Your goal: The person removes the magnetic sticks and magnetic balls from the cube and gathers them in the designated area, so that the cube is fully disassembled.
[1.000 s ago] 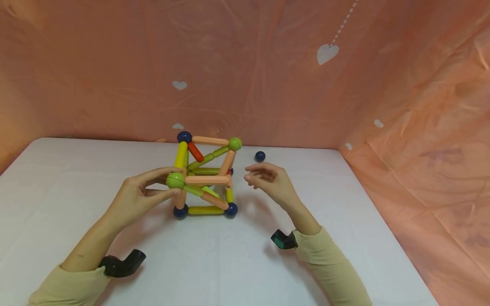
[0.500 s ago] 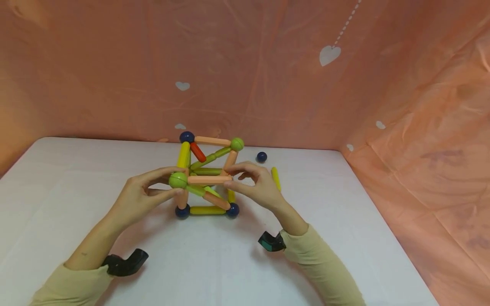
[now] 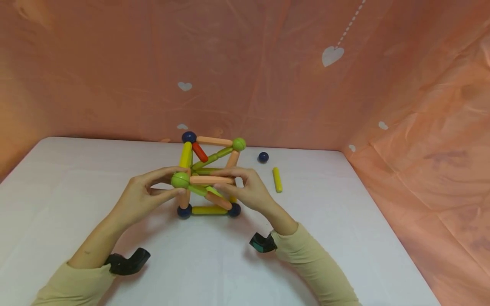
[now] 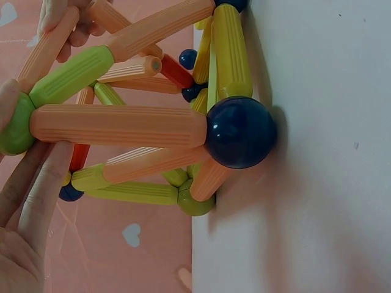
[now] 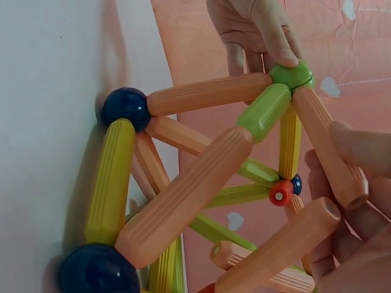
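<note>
A frame of magnetic sticks and balls stands on the table. My left hand (image 3: 143,193) pinches the light green ball (image 3: 180,180) at its upper near left corner, thumb and fingers on opposite sides. From that ball an orange stick (image 3: 206,180) runs level to the right. My right hand (image 3: 250,189) pinches this stick near its right end, which has no ball on it in the right wrist view. Close to those fingers is the bare end of another orange stick (image 5: 281,247). Dark blue balls (image 3: 184,211) form the lower near corners. A short red stick (image 3: 200,151) slants from the far left top ball.
A loose dark blue ball (image 3: 263,157) and a loose yellow stick (image 3: 277,179) lie on the white table (image 3: 325,199) right of the frame. An orange cloth (image 3: 245,63) with white hearts hangs behind and along the right side.
My right hand has moved left to the frame and taken hold of the orange stick, uncovering the loose yellow stick. My left hand keeps its pinch on the green ball.
</note>
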The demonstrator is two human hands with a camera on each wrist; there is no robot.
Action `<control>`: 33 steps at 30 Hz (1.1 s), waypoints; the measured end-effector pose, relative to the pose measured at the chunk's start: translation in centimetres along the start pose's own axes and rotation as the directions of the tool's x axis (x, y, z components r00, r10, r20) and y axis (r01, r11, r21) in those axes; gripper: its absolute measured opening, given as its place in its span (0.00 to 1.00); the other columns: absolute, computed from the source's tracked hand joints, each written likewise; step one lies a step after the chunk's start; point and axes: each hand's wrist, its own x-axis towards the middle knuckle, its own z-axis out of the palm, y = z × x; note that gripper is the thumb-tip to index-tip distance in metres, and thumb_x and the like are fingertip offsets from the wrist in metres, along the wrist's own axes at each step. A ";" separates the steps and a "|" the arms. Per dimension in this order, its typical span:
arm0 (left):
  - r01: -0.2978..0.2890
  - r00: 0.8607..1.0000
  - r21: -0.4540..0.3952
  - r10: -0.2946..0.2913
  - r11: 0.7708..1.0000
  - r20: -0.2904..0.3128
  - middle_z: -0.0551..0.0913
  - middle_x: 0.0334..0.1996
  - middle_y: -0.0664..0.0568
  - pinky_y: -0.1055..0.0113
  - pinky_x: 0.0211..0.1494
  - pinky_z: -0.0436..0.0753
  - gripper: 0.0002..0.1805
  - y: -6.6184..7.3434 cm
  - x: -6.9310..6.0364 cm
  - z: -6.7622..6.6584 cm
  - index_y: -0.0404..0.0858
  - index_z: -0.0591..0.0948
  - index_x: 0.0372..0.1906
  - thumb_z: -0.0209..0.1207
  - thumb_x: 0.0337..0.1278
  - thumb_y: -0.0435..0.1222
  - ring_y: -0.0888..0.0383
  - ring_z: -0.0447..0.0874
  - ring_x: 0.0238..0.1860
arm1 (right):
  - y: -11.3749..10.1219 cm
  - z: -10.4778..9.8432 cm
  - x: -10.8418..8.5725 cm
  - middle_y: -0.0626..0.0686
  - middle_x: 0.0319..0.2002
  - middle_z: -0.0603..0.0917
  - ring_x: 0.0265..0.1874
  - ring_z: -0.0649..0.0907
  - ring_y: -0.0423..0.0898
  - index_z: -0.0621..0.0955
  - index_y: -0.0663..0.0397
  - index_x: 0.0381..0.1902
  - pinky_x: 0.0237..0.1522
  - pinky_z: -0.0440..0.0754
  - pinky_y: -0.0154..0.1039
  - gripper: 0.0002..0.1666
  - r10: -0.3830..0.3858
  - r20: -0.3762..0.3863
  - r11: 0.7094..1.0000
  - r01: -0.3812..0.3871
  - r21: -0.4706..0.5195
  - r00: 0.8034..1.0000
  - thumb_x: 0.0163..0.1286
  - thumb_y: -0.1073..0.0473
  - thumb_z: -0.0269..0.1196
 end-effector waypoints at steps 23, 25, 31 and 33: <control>-0.040 0.999 -0.027 0.040 0.999 0.021 0.82 0.47 0.71 0.77 0.40 0.81 0.24 -0.1 0.2 -0.1 0.45 0.79 0.58 0.67 0.53 0.35 0.73 0.80 0.42 | 1.6 -2.2 -2.2 0.67 0.43 0.84 0.45 0.80 0.40 0.81 0.70 0.49 0.55 0.77 0.40 0.16 0.037 -0.208 0.990 -0.008 0.142 0.977 0.66 0.65 0.63; -0.047 0.999 -0.027 0.048 0.999 0.017 0.82 0.47 0.72 0.77 0.40 0.81 0.24 -0.2 0.1 -0.2 0.45 0.79 0.58 0.67 0.53 0.34 0.73 0.80 0.42 | 2.0 -2.6 -2.5 0.67 0.43 0.84 0.44 0.81 0.38 0.81 0.70 0.49 0.52 0.78 0.37 0.15 0.063 -0.237 0.991 -0.032 0.132 0.969 0.65 0.67 0.63; -0.039 0.999 -0.023 0.039 0.999 0.007 0.81 0.47 0.74 0.79 0.42 0.81 0.25 -0.1 -0.2 -0.5 0.45 0.79 0.58 0.67 0.53 0.35 0.76 0.79 0.44 | 3.4 -3.8 -3.3 0.63 0.43 0.84 0.40 0.80 0.37 0.81 0.69 0.49 0.42 0.78 0.29 0.15 0.141 -0.312 0.987 -0.110 0.113 0.940 0.65 0.69 0.62; -0.032 0.999 -0.032 0.032 0.999 0.008 0.81 0.47 0.74 0.79 0.43 0.81 0.24 -0.1 -0.3 -0.5 0.44 0.79 0.58 0.67 0.54 0.35 0.76 0.79 0.45 | 3.9 -4.3 -3.6 0.56 0.41 0.85 0.38 0.79 0.36 0.81 0.67 0.50 0.39 0.77 0.28 0.16 0.177 -0.333 0.983 -0.148 0.111 0.926 0.65 0.67 0.63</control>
